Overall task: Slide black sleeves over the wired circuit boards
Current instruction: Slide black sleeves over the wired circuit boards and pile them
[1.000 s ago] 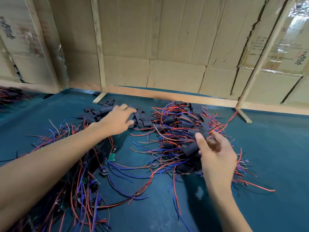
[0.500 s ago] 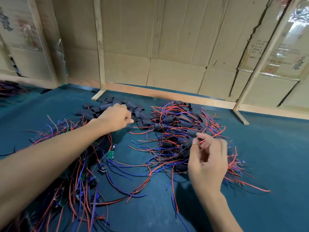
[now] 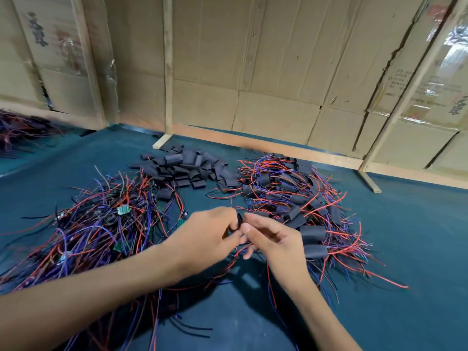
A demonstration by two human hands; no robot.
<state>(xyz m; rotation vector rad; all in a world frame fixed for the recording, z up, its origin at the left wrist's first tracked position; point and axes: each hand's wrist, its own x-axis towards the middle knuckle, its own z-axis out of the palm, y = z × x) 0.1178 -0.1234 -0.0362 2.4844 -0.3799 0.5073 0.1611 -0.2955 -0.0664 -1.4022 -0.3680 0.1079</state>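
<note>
Both hands have pulled in from the piles and now meet at the middle of the desk [image 3: 417, 236]: the left hand [image 3: 210, 236] has come back from the heap of loose black sleeves [image 3: 187, 165], and the right hand [image 3: 268, 236] has left the finished pile.

Taking everything off that sleeve heap as the landmark: down and to its left sprawls the tangle of unsleeved wired circuit boards [image 3: 101, 224], small green boards peeking through red and blue leads. Directly below the heap, the left hand pinches a single black sleeve [image 3: 239, 219] between thumb and fingertips, fingers curled tight on it. Touching in from the right, the right hand has its thumb and forefinger closed at the sleeve's other side; red and blue wires trail down beneath it, though whether it grips a board is hidden by the fingers. Right of the heap lies the finished pile of sleeved boards [image 3: 298, 198].

My read: that sleeve is feather-light, soft and flattens easily, so hold it by the edges to keep the mouth open. The board is stiff but small, and its thin leads look snag-prone; better to grip the board itself than to tug the wires.
</note>
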